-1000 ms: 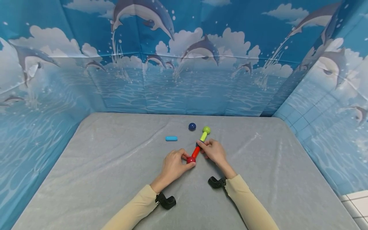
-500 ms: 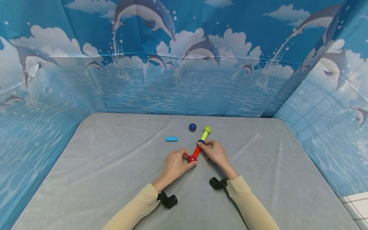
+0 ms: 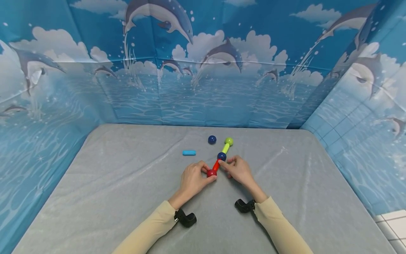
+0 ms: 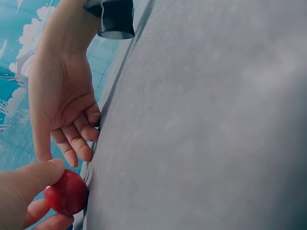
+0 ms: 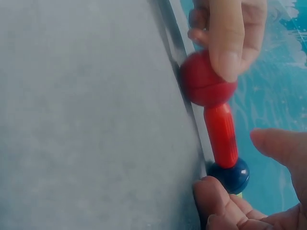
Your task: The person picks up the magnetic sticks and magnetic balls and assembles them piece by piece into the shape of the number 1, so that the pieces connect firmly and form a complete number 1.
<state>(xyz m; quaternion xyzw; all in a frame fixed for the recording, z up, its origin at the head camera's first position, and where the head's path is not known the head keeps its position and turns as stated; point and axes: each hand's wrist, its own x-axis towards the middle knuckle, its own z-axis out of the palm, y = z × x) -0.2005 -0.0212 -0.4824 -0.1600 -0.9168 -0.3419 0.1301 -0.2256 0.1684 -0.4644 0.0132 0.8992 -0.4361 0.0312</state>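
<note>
A straight chain of toy pieces lies on the table: a red ball (image 3: 211, 173), a red rod (image 3: 216, 165), a dark blue ball (image 3: 221, 156), a lime rod (image 3: 226, 148) and a lime ball (image 3: 229, 141). My left hand (image 3: 193, 180) pinches the red ball at the near end between thumb and fingers. Beside the red rod and blue ball is my right hand (image 3: 238, 170). In the right wrist view its thumb (image 5: 276, 143) stands apart from the rod, with its fingertips (image 5: 211, 194) close by the blue ball (image 5: 234, 176); whether they touch it I cannot tell.
A loose dark blue ball (image 3: 212, 140) sits behind the chain, left of the lime ball. Farther left lies a light blue rod (image 3: 189, 152). The grey cloth-covered table (image 3: 142, 197) ends at a dolphin-print curtain (image 3: 203, 95).
My right hand has let go of the middle blue ball and drawn slightly toward me, leaving that ball in full view. The chain has shifted slightly away; my left hand keeps holding the red ball.
</note>
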